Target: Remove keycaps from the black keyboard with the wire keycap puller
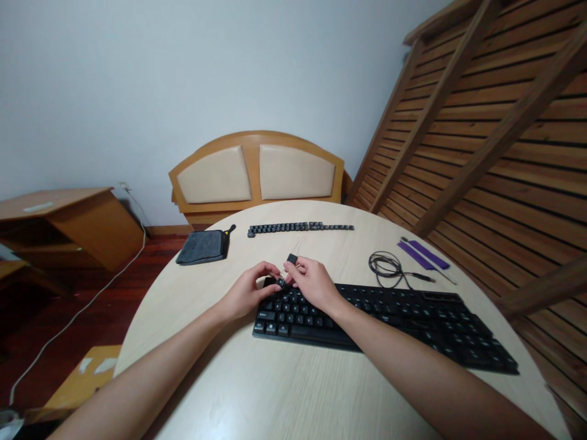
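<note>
A black keyboard [302, 333] lies across the table, its upper left part partly hidden by my hands. My left hand [250, 290] pinches a small black keycap [280, 282] between thumb and fingers, above the keyboard's upper left end. Just beside it, my right hand [314, 281] is closed on a keycap puller [292, 259] with a black handle; its thin wires point away from me. Both hands are close together, and my fingers hide the exact contact between keycap and puller. Behind them, a row of loose black keycaps [284, 227] stretches over the table.
A dark grey pouch [202, 246] lies at the table's left. On the right are a coiled black cable [385, 267] and purple strips [415, 255], with a thin tool beside them. A wooden headboard [254, 165] stands behind the round table [220, 379]; a slatted wooden panel [486, 134] leans at right.
</note>
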A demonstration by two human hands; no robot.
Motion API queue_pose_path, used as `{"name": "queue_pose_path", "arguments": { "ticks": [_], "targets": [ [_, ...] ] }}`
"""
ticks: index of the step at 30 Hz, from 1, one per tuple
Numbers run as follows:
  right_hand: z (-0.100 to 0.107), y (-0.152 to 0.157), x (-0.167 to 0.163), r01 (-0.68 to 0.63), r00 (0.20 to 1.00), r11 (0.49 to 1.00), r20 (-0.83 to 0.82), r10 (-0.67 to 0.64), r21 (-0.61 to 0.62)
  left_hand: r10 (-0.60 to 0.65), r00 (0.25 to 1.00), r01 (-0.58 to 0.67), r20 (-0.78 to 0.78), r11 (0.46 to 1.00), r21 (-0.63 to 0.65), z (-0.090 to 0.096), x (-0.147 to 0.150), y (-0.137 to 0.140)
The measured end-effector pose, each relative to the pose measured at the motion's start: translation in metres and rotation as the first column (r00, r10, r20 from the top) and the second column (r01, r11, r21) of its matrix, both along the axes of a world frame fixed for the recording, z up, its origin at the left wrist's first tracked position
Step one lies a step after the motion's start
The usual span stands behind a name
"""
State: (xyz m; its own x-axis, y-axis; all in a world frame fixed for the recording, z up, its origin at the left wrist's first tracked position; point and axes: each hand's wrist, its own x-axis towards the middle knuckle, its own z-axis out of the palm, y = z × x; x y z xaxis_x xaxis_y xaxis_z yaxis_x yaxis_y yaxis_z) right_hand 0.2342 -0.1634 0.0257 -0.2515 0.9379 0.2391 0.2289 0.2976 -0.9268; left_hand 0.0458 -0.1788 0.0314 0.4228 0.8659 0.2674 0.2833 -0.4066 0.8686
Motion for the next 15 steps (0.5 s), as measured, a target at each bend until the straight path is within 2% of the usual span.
{"name": "queue_pose_path", "arguments": {
  "ticks": [5, 9, 15],
  "targets": [
    [0.0034, 0.0016, -0.0002, -0.048, 0.993, 0.994, -0.115, 0.037, -0.095, 0.039, 0.986, -0.015, -0.161, 0.989, 0.145, 0.0059, -0.0019, -0.002],
    [0.0042, 0.0041, 0.0004, -0.08, 0.982, 0.987, -0.179, 0.054, -0.141, 0.058, 0.972, 0.004, -0.228, 0.964, 0.265, 0.0075, -0.0036, -0.0011],
    [0.0028, 0.007, 0.002, -0.12, 0.97, 0.976, -0.232, 0.077, -0.18, 0.041, 0.969, 0.034, -0.242, 0.955, 0.295, 0.0103, -0.0027, -0.0031]
  ]
}}
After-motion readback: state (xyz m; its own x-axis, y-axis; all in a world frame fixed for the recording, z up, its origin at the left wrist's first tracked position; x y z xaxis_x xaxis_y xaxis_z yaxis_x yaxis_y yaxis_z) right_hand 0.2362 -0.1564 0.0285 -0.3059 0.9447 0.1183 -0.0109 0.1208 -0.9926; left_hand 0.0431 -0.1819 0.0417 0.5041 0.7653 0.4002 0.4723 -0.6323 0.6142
